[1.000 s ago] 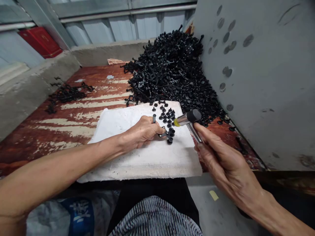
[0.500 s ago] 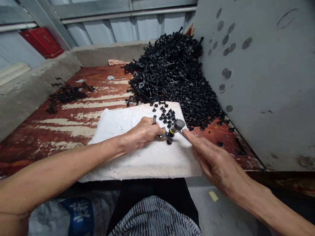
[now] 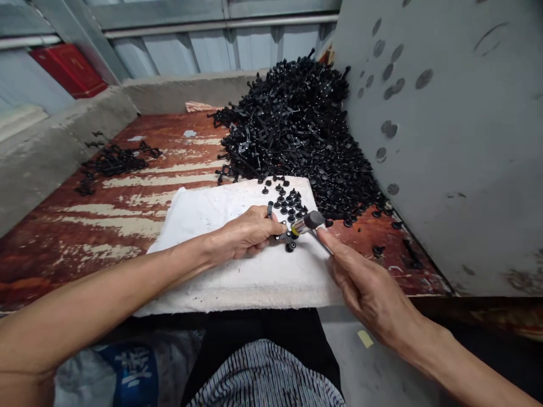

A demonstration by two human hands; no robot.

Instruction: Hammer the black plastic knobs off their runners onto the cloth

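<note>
My left hand [image 3: 257, 230] is closed around a small black jointed bracket [image 3: 280, 237], which it holds over a white cloth pad [image 3: 203, 277]. Parts of the bracket stick out on both sides of my fingers. My right hand [image 3: 360, 265] grips the thin metal handle of a small hammer [image 3: 303, 224] with a dark cap and a yellow ring. The hammer's yellow-ringed end is at the bracket's right end; whether it touches is hard to tell. Just beyond my hands, several black round-based studs [image 3: 292, 202] lie on the pad.
A tall heap of black parts [image 3: 292, 124] fills the back right, against a grey panel [image 3: 445, 141]. A smaller black pile [image 3: 119, 158] lies at the left on the worn red board [image 3: 139, 209]. A concrete ledge [image 3: 106, 113] borders the board.
The hammer head has tilted and shifted slightly right with my right hand. My left hand still holds the bracket in nearly the same place.
</note>
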